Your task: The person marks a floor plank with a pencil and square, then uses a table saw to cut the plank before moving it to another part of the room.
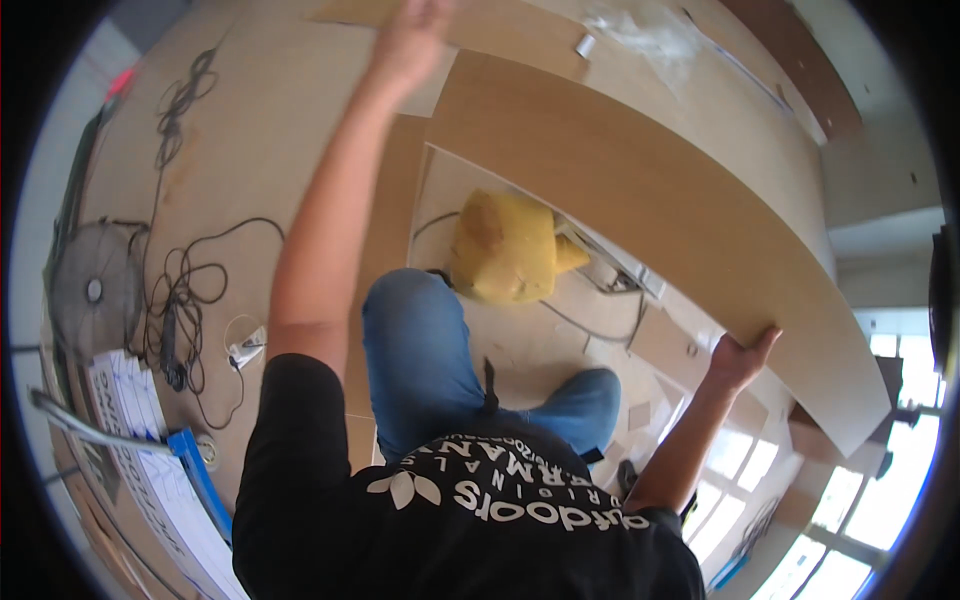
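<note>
A long brown wooden board [630, 190] stretches from the upper middle to the lower right. My right hand [742, 362] grips its near edge toward the right end, with the thumb over the top face and the other fingers mostly hidden. My left arm reaches far forward. My left hand [413, 42] is at the top edge of the view, past the board's left end and near another flat brown panel [510, 28]. It is blurred and partly cut off, so its fingers do not show clearly. Beneath the board's near side, a stained yellow bag [505, 248] lies by my knees.
Left on the floor are tangled black cables [185, 290], a white power strip [247, 346], a round fan [97, 290] and long white boxes [150, 460]. Clear plastic wrap [650, 35] and a small white roll [585, 45] lie beyond the board. A narrow brown panel [388, 210] runs beside my left arm.
</note>
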The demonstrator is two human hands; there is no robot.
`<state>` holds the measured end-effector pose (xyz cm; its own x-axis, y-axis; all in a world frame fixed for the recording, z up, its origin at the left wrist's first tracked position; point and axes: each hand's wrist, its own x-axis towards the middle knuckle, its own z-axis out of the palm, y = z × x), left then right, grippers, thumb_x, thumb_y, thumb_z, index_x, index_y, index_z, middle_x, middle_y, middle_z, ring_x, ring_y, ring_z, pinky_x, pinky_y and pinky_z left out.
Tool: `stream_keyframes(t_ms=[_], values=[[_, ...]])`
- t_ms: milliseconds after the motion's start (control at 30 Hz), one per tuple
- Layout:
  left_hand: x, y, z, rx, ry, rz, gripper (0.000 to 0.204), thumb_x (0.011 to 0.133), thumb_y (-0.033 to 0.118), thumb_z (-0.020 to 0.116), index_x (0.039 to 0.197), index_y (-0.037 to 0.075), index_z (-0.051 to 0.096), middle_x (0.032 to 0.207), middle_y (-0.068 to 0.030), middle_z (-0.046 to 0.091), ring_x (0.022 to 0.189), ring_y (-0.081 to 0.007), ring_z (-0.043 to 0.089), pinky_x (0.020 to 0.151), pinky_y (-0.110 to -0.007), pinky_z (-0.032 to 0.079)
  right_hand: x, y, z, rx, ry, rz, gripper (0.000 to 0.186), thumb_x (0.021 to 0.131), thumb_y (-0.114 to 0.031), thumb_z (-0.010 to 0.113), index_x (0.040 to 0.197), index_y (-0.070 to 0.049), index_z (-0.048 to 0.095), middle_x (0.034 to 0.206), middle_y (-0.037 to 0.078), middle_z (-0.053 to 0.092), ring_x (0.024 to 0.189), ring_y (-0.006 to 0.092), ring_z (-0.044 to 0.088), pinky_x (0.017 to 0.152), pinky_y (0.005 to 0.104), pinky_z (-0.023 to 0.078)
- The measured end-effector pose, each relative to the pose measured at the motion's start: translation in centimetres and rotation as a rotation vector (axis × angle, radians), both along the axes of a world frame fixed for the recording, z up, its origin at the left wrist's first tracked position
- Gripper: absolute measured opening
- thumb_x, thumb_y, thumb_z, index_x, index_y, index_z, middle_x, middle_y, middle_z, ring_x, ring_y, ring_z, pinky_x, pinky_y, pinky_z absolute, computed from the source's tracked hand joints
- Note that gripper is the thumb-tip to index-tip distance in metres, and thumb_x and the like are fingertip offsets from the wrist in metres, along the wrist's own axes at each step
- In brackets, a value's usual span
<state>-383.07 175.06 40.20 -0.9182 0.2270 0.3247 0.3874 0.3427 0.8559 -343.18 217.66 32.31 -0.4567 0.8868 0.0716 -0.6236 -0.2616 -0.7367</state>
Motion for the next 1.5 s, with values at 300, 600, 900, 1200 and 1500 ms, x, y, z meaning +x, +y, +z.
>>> stream_keyframes(t_ms=[300, 600, 900, 1200, 1500], values=[[-8.2, 12.5, -14.8, -0.308, -0.062, -0.321, 0.044, 0.1, 0.039, 0.05, 0.126, 0.004, 0.055, 0.117, -0.0089, 0.064, 0.105, -0.0168, 0.059, 0.094, -0.029, 0.045, 6.9, 14.9, -0.3, -0.045, -0.168, -0.301, 0.031, 0.101, -0.026, 0.049, 0.123, -0.006, 0.058, 0.122, 0.007, 0.062, 0.114, 0.0229, 0.056, 0.099, 0.0367, 0.044], [-8.1, 32.9, -17.4, 0.383, -0.575, -0.583, 0.042, 0.103, 0.03, 0.045, 0.135, 0.004, 0.052, 0.128, -0.0057, 0.06, 0.116, -0.0123, 0.054, 0.097, -0.03, 0.045, 4.7, 29.5, -2.2, -0.094, -0.107, -0.383, 0.031, 0.099, -0.022, 0.051, 0.122, -0.002, 0.056, 0.12, 0.011, 0.062, 0.112, 0.0249, 0.057, 0.098, 0.0363, 0.047], [-13.8, 44.0, -21.8, 0.028, -0.323, -0.687, 0.054, 0.098, 0.031, 0.056, 0.142, 0.001, 0.043, 0.137, -0.015, 0.053, 0.126, -0.0211, 0.049, 0.104, -0.032, 0.039, 0.2, 40.3, -14.6, -0.244, -0.166, -0.475, 0.033, 0.101, -0.023, 0.046, 0.124, -0.001, 0.056, 0.125, 0.013, 0.06, 0.113, 0.0283, 0.058, 0.098, 0.0392, 0.049], [-12.2, 47.3, -35.8, -0.556, 0.114, -0.44, 0.05, 0.101, 0.047, 0.035, 0.145, 0.026, 0.041, 0.157, -0.0121, 0.025, 0.14, -0.0287, 0.034, 0.114, -0.049, 0.022, -0.5, 48.3, -24.3, -0.297, -0.269, -0.448, 0.039, 0.099, -0.026, 0.049, 0.13, -0.002, 0.051, 0.133, 0.013, 0.055, 0.122, 0.0302, 0.052, 0.106, 0.0443, 0.041], [-11.9, 47.6, -36.1, -0.56, 0.112, -0.43, 0.05, 0.102, 0.042, 0.034, 0.149, 0.025, 0.034, 0.159, -0.0115, 0.021, 0.14, -0.0274, 0.034, 0.114, -0.052, 0.022, -7.9, 43.8, -31.4, -0.576, -0.187, -0.422, 0.054, 0.089, -0.039, 0.062, 0.131, -0.006, 0.053, 0.134, 0.012, 0.055, 0.125, 0.0302, 0.05, 0.111, 0.0456, 0.035]])
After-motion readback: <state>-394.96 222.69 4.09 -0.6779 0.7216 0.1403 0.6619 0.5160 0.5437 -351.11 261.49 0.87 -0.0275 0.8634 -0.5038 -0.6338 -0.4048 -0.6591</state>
